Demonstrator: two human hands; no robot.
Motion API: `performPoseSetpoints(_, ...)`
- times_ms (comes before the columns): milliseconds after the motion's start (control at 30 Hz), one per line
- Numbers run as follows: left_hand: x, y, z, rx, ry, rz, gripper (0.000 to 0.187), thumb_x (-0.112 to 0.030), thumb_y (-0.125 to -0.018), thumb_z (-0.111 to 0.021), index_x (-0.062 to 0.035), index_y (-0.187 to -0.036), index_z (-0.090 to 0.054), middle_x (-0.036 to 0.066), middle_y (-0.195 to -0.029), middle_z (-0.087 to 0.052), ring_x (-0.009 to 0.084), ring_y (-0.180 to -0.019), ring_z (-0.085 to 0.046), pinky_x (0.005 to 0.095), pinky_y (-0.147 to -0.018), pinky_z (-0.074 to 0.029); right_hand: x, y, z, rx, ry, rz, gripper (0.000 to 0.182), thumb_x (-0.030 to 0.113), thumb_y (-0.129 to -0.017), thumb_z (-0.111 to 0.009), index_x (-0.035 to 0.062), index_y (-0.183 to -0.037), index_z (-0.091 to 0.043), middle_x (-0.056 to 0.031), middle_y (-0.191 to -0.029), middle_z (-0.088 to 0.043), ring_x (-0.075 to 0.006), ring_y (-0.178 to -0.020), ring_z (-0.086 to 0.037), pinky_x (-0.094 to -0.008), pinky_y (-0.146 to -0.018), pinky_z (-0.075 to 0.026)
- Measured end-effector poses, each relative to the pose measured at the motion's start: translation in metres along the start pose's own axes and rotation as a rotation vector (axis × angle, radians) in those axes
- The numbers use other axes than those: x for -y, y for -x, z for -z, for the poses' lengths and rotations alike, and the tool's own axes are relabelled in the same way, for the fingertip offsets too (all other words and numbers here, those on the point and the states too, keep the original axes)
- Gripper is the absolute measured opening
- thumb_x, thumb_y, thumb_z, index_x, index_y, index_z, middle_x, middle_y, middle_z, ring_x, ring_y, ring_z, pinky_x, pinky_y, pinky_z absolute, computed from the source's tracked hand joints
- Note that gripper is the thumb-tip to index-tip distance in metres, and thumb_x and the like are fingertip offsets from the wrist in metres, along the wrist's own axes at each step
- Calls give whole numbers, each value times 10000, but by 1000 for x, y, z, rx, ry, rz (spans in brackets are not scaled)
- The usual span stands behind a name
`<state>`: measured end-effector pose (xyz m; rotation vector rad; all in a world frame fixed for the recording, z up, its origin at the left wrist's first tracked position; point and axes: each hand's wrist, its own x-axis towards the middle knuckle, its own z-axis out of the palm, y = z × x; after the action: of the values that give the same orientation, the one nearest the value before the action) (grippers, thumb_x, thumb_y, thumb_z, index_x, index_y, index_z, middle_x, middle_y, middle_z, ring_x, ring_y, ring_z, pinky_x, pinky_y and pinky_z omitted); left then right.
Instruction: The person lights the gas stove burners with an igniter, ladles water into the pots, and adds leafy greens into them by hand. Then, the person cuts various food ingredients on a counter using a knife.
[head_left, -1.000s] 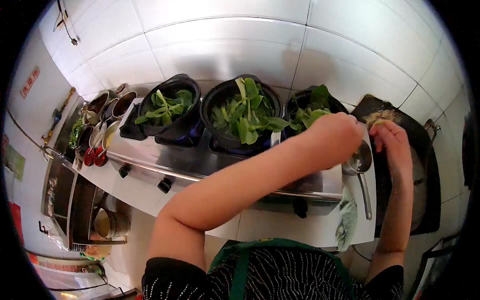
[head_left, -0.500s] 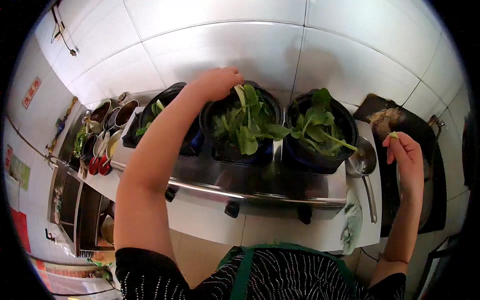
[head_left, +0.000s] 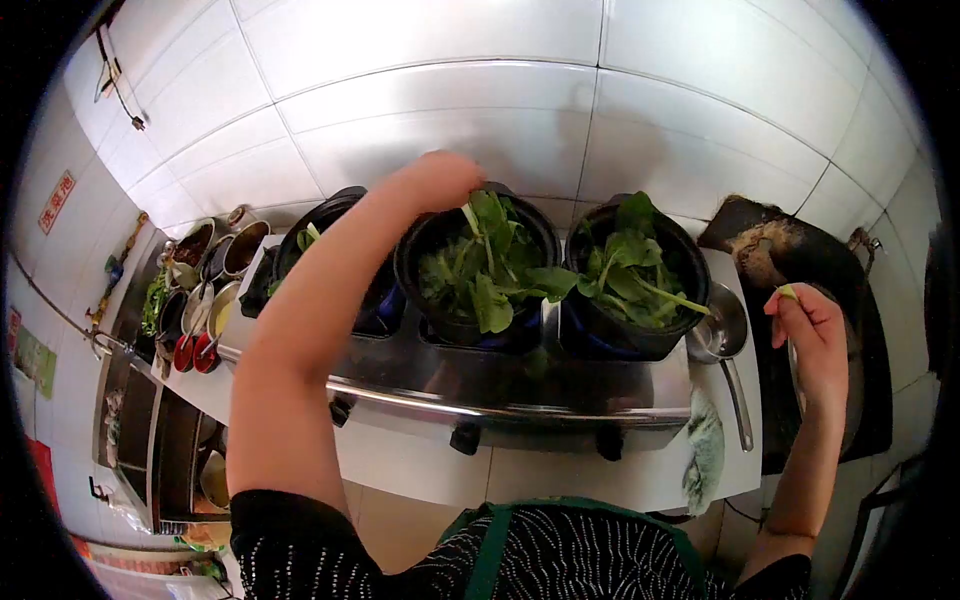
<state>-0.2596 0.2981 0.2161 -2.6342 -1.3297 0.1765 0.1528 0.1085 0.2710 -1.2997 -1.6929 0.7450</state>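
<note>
My left hand (head_left: 450, 181) is over the back rim of the middle black pot (head_left: 408, 285), its fingers closed at the top of a pale stem of leafy greens (head_left: 490, 250). The fingertips are partly hidden. These greens stand up out of the pot, and one leaf hangs over its right side. Off to the right, my right hand (head_left: 815, 325) is raised with thumb and fingers pinched on a small piece of green stem (head_left: 787, 291). Nearest to it is a steel ladle (head_left: 722, 325) lying on the counter.
Another black pot (head_left: 690, 245) of greens, a stem jutting over its rim, stands right on the steel stove (head_left: 500, 385); a third (head_left: 325, 212) is partly behind my left arm. Seasoning containers (head_left: 250, 250) are at left, a cloth (head_left: 704, 460) hangs at the counter edge, and a dark sink (head_left: 830, 250) is at right.
The view has tilted slightly, so the pots sit a little lower in it. My left hand remains at the middle pot's greens, and my right hand still pinches the small green piece.
</note>
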Motion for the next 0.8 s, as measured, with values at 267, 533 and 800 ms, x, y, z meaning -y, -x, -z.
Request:
performPoseSetpoints(267,-13,36,71,-215,390,62,104,-91,-751,-593,-10,-817,-589,119,-750,-619,225,-687,-592,319,-644,-474,39,-43,-54,250,162,229,205,157,-859,-468,-8,-816,-582,-22,-561,-468,-76,-535,-458,-226,-502,-372)
performPoseSetpoints(533,-50,52,99,-318,648,81,106,-82,-761,-595,-5,-831,-613,49,-701,-612,114,-643,-560,252,-615,-466,54,-125,-188,197,190,575,291,264,-721,-577,16,-874,-592,-221,-724,-567,-362,-674,-577,-413,-607,-444)
performPoseSetpoints(800,-43,63,57,-403,1163,162,244,-22,-750,-554,11,-992,-551,44,-847,-585,100,-687,-541,241,-653,-457,55,-147,-203,404,-298,88,263,263,-754,-617,1,-758,-593,-38,-588,-524,-127,-526,-490,-268,-484,-393)
